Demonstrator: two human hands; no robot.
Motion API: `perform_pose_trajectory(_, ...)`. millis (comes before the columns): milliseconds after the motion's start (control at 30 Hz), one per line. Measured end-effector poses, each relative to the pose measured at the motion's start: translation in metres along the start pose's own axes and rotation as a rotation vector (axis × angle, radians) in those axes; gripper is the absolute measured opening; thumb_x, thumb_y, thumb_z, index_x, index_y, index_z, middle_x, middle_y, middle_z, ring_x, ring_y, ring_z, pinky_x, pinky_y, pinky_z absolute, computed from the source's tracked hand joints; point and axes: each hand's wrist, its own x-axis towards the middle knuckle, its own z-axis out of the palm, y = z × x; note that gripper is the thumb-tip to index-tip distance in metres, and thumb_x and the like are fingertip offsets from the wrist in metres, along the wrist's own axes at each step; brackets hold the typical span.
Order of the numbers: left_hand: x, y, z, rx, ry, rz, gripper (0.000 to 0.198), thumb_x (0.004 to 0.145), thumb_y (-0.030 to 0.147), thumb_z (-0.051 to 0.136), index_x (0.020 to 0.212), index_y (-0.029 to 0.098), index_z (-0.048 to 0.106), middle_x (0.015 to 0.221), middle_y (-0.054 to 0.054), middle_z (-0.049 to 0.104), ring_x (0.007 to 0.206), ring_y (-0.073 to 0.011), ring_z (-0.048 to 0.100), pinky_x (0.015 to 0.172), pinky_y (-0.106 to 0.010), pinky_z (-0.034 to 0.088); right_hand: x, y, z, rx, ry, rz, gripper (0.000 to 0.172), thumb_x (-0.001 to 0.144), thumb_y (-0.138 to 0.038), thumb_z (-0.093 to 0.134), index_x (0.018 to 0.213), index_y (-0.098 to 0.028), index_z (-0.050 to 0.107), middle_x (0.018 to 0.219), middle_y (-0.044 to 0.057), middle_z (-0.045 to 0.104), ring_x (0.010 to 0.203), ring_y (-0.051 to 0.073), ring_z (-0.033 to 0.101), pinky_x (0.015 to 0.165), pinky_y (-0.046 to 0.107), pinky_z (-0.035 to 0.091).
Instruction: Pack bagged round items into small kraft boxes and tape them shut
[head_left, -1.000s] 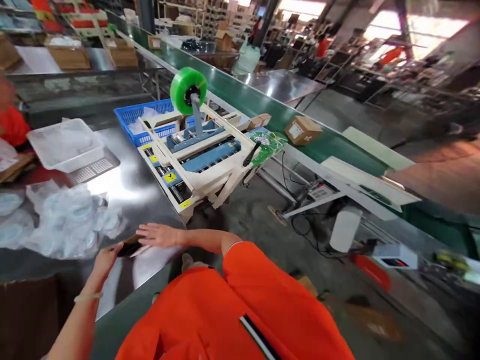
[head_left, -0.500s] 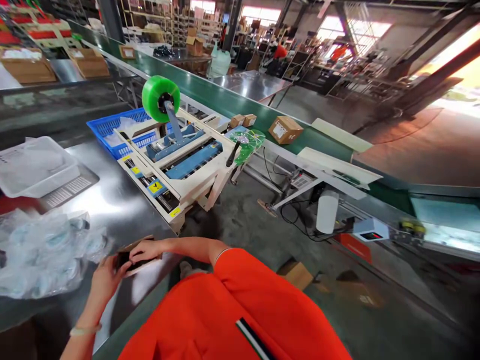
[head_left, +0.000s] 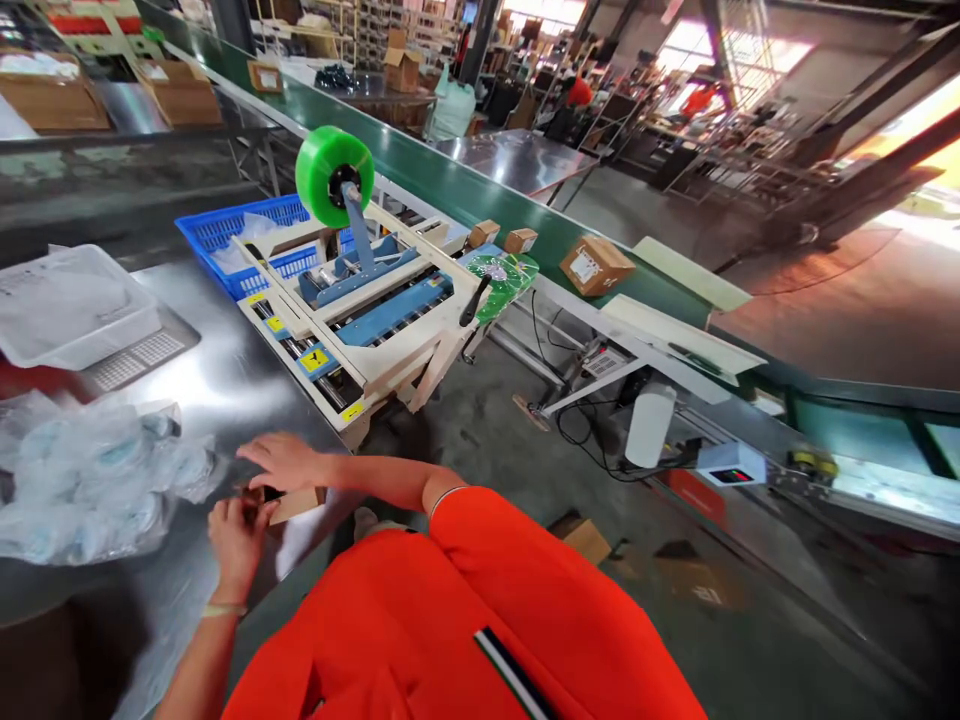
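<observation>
A small cardboard box [head_left: 301,504] lies on the steel table close to my body. My left hand [head_left: 238,540] is closed around its left end, thumb on the near side, fingers at the flaps. Just above the box, my right hand [head_left: 286,461] has its fingers stretched out and apart, pointing left, with nothing held in it. What is inside the box is hidden. Left of both hands lies a pile of clear plastic bags [head_left: 97,480] with pale bluish contents.
A carton-taping machine [head_left: 390,310] with a green tape roll [head_left: 334,176] stands ahead. Beside it are a blue basket [head_left: 214,240] and a white plastic bin [head_left: 75,305]. A green conveyor [head_left: 420,165] runs behind, carrying cartons such as a labelled box [head_left: 596,265].
My right hand has lifted from the box opening and spread its fingers. My left hand has shifted right along with the box's left end. Cartons by the machine have moved slightly right in view.
</observation>
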Motion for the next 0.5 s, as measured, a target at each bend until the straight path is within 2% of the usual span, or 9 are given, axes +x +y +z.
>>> perform_pose_trajectory(100,-0.010,0.015,-0.003,-0.254,0.120,-0.197,0.064,0.063,0.078,0.078,0.084,0.029,0.042,0.083,0.001,0.044,0.076,-0.0249,0.049,0.072,-0.045,0.052,-0.015,-0.010,0.020,-0.116,-0.208,0.051,0.095,0.085,-0.059,0.096,0.157,-0.010,0.056,0.161,0.027,0.059,0.142,0.041,0.064,0.112,0.050,0.059)
perform_pose_trajectory(133,-0.009,0.019,-0.002,-0.360,0.078,-0.247,0.072,0.054,0.078,0.084,0.086,0.029,0.042,0.085,0.002,0.045,0.077,-0.0233,0.050,0.072,-0.044,0.053,-0.024,-0.014,0.029,-0.156,-0.265,0.052,0.104,0.080,-0.058,0.099,0.161,-0.012,0.053,0.166,0.028,0.055,0.146,0.045,0.061,0.114,0.054,0.058)
perform_pose_trajectory(167,-0.007,0.020,-0.001,-0.407,0.033,-0.285,0.076,0.050,0.078,0.086,0.090,0.028,0.044,0.087,0.002,0.049,0.078,-0.0222,0.053,0.074,-0.044,0.055,-0.034,-0.018,0.037,-0.193,-0.285,0.054,0.107,0.080,-0.055,0.100,0.165,-0.014,0.050,0.172,0.029,0.048,0.151,0.048,0.056,0.118,0.058,0.055)
perform_pose_trajectory(233,-0.003,0.013,0.002,-0.449,0.021,-0.383,0.081,0.045,0.072,0.093,0.096,0.025,0.051,0.093,0.001,0.057,0.087,-0.0220,0.062,0.084,-0.043,0.059,-0.048,-0.018,0.048,-0.220,-0.240,0.079,0.103,0.087,-0.047,0.096,0.171,-0.018,0.045,0.181,0.027,0.036,0.161,0.051,0.044,0.126,0.064,0.046)
perform_pose_trajectory(300,-0.006,0.001,0.002,-0.523,0.039,-0.492,0.083,0.050,0.061,0.099,0.112,0.024,0.056,0.106,-0.003,0.066,0.099,-0.0226,0.069,0.091,-0.040,0.061,-0.051,-0.007,0.050,-0.137,-0.212,0.122,0.094,0.094,-0.041,0.088,0.174,-0.020,0.043,0.181,0.026,0.037,0.161,0.048,0.045,0.128,0.065,0.044)
perform_pose_trajectory(400,-0.026,-0.003,-0.005,-0.725,0.166,-0.712,0.091,0.057,0.041,0.104,0.131,0.022,0.056,0.126,-0.010,0.069,0.119,-0.0271,0.069,0.100,-0.041,0.060,-0.038,0.013,0.054,0.171,-0.160,0.186,0.095,0.096,-0.042,0.083,0.177,-0.020,0.038,0.176,0.023,0.045,0.158,0.043,0.050,0.132,0.061,0.043)
perform_pose_trajectory(500,-0.053,0.005,-0.021,-0.951,0.084,-0.794,0.085,0.068,0.045,0.099,0.138,0.017,0.058,0.127,-0.015,0.072,0.118,-0.0323,0.071,0.099,-0.047,0.062,-0.028,0.012,0.077,0.617,-0.046,0.265,0.097,0.096,-0.049,0.080,0.177,-0.019,0.037,0.177,0.019,0.047,0.164,0.036,0.045,0.137,0.053,0.038)
